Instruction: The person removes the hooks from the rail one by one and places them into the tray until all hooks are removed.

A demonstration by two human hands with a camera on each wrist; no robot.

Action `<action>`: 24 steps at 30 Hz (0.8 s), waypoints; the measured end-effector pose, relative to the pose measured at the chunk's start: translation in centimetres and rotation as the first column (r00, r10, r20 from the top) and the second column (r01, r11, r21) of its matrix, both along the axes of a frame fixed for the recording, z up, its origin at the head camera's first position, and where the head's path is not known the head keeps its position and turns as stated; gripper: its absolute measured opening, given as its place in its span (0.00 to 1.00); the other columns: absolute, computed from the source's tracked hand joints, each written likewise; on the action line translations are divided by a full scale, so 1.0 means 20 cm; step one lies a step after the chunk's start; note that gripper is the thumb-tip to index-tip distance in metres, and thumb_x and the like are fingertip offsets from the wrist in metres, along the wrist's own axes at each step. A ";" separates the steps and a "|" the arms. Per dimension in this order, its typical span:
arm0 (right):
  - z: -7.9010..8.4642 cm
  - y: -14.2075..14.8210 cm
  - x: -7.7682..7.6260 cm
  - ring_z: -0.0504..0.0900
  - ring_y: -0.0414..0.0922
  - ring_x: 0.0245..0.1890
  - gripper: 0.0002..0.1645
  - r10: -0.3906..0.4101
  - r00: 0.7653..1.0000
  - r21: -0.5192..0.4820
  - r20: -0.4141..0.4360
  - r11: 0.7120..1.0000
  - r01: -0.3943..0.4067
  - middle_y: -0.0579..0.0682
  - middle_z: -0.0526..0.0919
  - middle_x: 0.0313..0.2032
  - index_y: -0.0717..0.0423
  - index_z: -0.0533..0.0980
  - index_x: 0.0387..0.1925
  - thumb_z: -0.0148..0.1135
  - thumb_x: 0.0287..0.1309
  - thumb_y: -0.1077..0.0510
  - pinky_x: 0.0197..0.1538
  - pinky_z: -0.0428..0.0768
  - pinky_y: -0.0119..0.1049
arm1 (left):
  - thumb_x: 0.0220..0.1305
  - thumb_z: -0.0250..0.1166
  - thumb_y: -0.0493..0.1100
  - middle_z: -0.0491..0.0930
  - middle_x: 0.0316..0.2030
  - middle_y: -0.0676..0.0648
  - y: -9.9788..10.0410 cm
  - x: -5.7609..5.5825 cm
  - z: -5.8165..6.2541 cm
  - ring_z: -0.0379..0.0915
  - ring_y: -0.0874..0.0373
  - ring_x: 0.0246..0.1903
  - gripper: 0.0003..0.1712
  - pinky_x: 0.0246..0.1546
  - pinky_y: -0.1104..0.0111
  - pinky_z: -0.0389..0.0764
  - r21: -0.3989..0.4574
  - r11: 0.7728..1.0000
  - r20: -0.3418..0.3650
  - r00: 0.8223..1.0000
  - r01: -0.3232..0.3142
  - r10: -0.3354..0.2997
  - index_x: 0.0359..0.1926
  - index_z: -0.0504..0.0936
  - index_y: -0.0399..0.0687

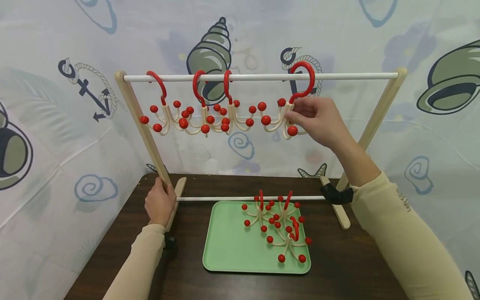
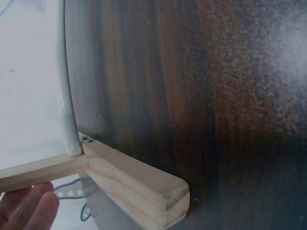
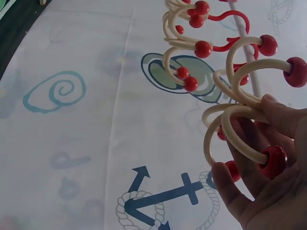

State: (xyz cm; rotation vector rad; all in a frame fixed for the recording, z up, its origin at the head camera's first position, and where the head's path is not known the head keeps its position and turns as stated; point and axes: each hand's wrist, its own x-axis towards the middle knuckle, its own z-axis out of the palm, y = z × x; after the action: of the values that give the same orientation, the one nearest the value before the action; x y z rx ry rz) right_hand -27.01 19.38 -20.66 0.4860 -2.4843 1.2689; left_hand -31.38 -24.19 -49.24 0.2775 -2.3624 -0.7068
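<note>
My right hand (image 1: 316,121) pinches the cream stem of a hanger (image 3: 242,108) with a red hook and curved, red-balled arms. Its hook (image 1: 310,81) arches above the white top rod (image 1: 356,76); whether it rests on the rod I cannot tell. To the left, three similar hangers (image 1: 165,112) (image 1: 204,121) (image 1: 231,112) hang from that rod. Low on the rack's left wooden post (image 1: 140,125), my left hand (image 1: 160,202) grips the wood. Fingertips (image 2: 43,211) show against the post in the left wrist view.
A green tray (image 1: 225,250) lies on the dark wooden table (image 1: 180,279) with three more hangers (image 1: 289,241) at its right side. Behind the tray runs a lower white rod (image 1: 210,198). Wooden feet (image 1: 343,216) support the rack, and a patterned cloth (image 1: 240,166) hangs behind.
</note>
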 end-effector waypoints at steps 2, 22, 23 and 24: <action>-0.04 0.01 0.04 0.85 0.49 0.46 0.22 -0.013 1.000 -0.007 0.003 1.000 0.013 0.56 0.85 0.46 0.59 0.79 0.55 0.65 0.63 0.52 0.49 0.79 0.35 | 0.67 0.56 0.44 0.79 0.28 0.36 0.00 0.00 0.00 0.77 0.32 0.28 0.11 0.25 0.40 0.70 0.000 1.000 0.000 1.000 -0.008 0.008 0.42 0.73 0.39; -0.76 -0.11 0.56 0.83 0.43 0.34 0.15 -0.066 0.988 -0.176 0.141 0.980 0.091 0.48 0.86 0.35 0.57 0.83 0.44 0.71 0.56 0.55 0.38 0.80 0.36 | 0.67 0.56 0.44 0.79 0.31 0.34 0.00 -0.01 -0.01 0.77 0.29 0.30 0.12 0.27 0.39 0.70 -0.003 1.000 0.001 1.000 -0.014 0.014 0.43 0.73 0.38; -0.79 -0.13 0.58 0.83 0.42 0.34 0.14 -0.074 0.985 -0.172 0.153 0.980 0.100 0.47 0.86 0.34 0.55 0.84 0.43 0.72 0.55 0.55 0.38 0.79 0.37 | 0.67 0.56 0.44 0.79 0.31 0.34 0.00 -0.01 -0.01 0.77 0.29 0.30 0.12 0.27 0.39 0.70 -0.003 1.000 0.002 1.000 -0.014 0.014 0.43 0.73 0.38; -0.81 -0.15 0.60 0.83 0.42 0.34 0.14 -0.075 0.983 -0.169 0.170 0.980 0.105 0.46 0.87 0.34 0.55 0.84 0.43 0.73 0.54 0.56 0.38 0.79 0.38 | 0.67 0.56 0.44 0.79 0.31 0.34 0.00 -0.01 -0.01 0.77 0.29 0.30 0.12 0.27 0.39 0.70 -0.002 1.000 0.004 1.000 -0.015 0.015 0.43 0.73 0.38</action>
State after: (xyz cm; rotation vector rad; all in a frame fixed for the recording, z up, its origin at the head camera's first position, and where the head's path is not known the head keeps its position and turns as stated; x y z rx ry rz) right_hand -15.02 16.40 -36.92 0.2310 -2.4591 1.5308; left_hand -31.60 -24.23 -49.43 0.2955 -2.3627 -0.6982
